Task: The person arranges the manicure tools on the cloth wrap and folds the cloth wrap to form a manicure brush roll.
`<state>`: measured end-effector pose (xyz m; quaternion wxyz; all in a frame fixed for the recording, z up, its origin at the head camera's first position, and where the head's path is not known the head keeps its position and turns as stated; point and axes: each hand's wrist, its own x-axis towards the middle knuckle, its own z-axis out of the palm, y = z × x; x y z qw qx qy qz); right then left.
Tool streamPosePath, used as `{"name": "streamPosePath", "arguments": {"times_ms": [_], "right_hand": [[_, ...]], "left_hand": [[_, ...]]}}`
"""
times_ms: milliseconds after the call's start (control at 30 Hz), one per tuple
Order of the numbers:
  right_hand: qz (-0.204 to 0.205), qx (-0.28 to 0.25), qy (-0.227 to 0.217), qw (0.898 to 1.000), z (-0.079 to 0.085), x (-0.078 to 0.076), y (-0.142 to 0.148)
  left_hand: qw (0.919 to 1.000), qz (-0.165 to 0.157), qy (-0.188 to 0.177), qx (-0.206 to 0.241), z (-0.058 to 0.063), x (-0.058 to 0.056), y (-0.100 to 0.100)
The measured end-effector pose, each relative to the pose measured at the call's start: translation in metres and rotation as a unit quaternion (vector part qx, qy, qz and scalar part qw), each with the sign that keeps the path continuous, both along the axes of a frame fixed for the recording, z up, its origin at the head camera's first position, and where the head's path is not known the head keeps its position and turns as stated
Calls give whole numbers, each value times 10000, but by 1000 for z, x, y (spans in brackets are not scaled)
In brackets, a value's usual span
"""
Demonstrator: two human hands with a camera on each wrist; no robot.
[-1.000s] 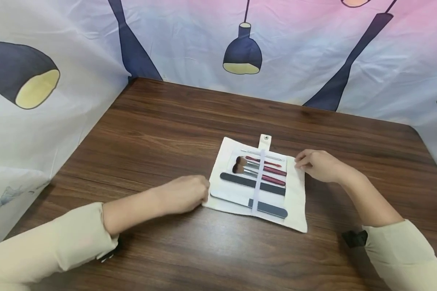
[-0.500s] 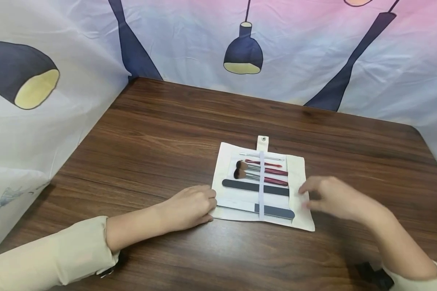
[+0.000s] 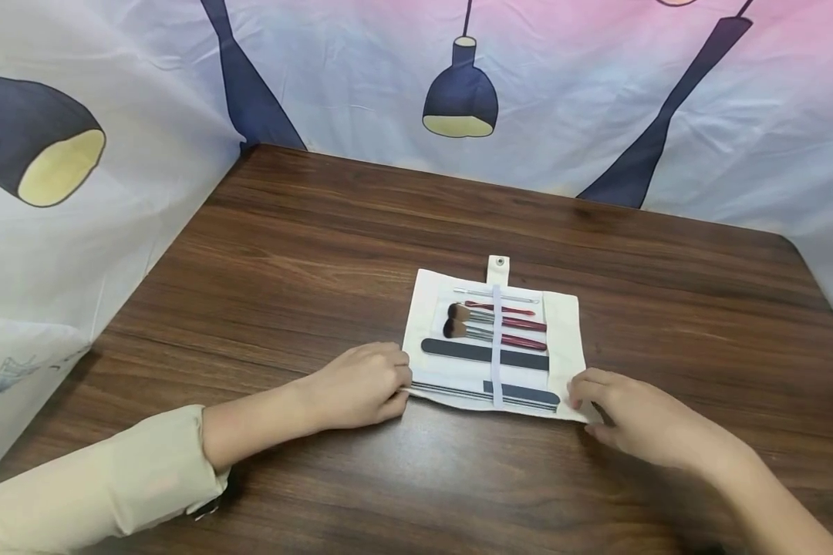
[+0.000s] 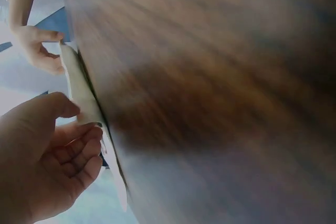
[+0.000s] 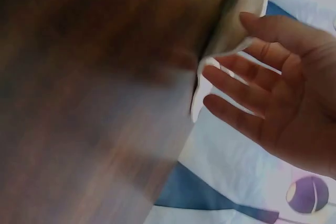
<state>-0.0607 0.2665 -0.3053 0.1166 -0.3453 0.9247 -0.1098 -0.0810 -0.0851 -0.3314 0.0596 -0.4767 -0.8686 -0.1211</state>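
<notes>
A white fabric tool case lies unfolded on the table, its snap tab pointing away from me. A white elastic band crosses two brushes with red handles, a thin red tool, a slim silver tool, a black nail file and a grey-and-white file. My left hand pinches the case's near left corner. At the near right corner my right hand pinches the edge between thumb and fingers. The near edge is raised a little off the table.
The brown wooden table reaches back to a cloth backdrop printed with lamps. Another stretch of cloth hangs along the left side.
My right hand has come from the case's upper right edge down to its near right corner and grips it. The left hand stays at the near left corner; the near edge has lifted.
</notes>
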Motion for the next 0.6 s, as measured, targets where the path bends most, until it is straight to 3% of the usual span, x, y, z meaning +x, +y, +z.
{"name": "streamPosePath", "arguments": {"times_ms": [100,200,400,600], "right_hand": [[-41,-177,-242,9995,3,-7,4],[-222,-351,-318,9986,4,-16,6],[-888,-836,-547,9910,1,-34,8],[-1372,-736,-648,9857,-2,-49,6]], "left_hand": [[9991,308,-122,270,0,-4,0],[9945,771,-497,502,1,-9,1],[9724,1708,-1392,763,4,-20,5],[9608,2028,-1691,842,3,-36,11]]}}
